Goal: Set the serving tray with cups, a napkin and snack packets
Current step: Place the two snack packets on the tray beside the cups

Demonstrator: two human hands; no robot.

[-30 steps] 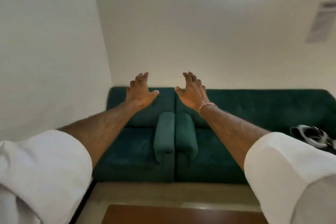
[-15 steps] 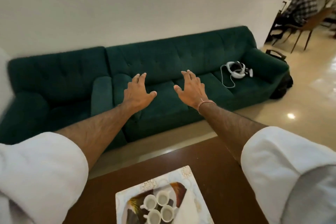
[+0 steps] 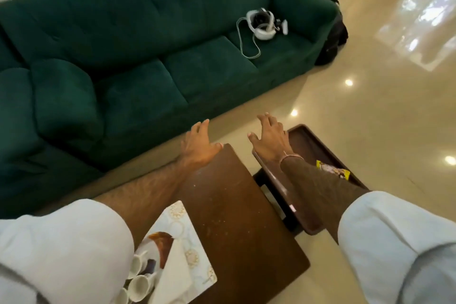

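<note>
A patterned white tray [image 3: 190,252] lies on the dark wooden table [image 3: 237,217], partly under my left sleeve. On it lie small white cups [image 3: 139,284] on their sides and a folded white napkin [image 3: 172,271]. My left hand [image 3: 199,145] hovers open over the table's far corner. My right hand [image 3: 270,138] is open above a dark brown tray [image 3: 308,145] standing to the right of the table. A yellow snack packet [image 3: 333,171] lies in that brown tray, beside my right forearm. Both hands hold nothing.
A dark green sofa [image 3: 148,44] stands beyond the table, with a white headset [image 3: 262,23] and its cable on the right seat. A black bag [image 3: 333,42] leans at the sofa's right end. Glossy beige floor [image 3: 382,106] spreads to the right.
The view has swung down and to the right, from wall and sofa to table and floor. Both open hands have dropped to the table's far corner and the brown tray, which came into view.
</note>
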